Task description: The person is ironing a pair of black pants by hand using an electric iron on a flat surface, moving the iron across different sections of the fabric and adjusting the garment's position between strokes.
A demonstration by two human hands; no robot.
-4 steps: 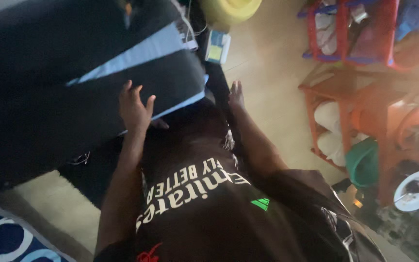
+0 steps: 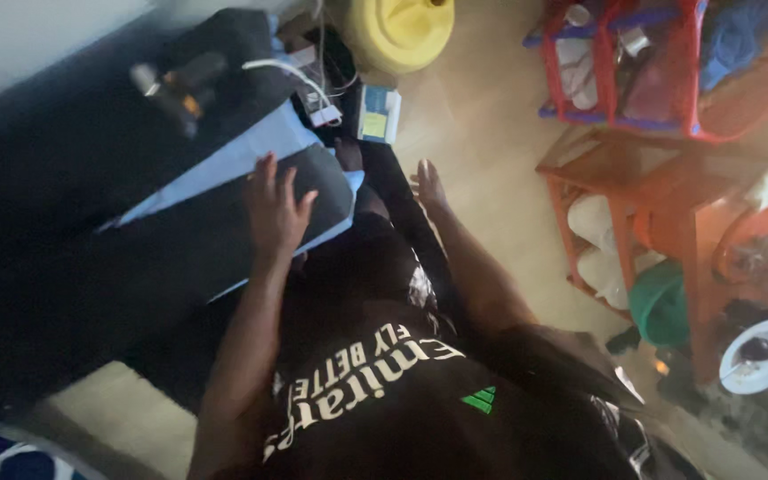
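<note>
The left hand (image 2: 276,207) lies flat, fingers spread, on the dark cushion (image 2: 224,222) with a pale blue edge, gripping nothing. The right hand (image 2: 429,188) hangs open over the floor beside the seat, touching nothing. The frame is blurred and the cushion's lower part is lost in shadow. Past the cushion lie a small blue-and-yellow box (image 2: 377,114), a white cable (image 2: 291,76) and a yellow container (image 2: 399,31), cut off at the top

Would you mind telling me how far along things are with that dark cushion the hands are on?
Done: the dark cushion with pale blue edging lies flat on the dark sofa. In hand: the left hand rests open on its top near the corner; the right hand hangs open beside it, holding nothing. Left: neither hand has a grip on the cushion.
</note>
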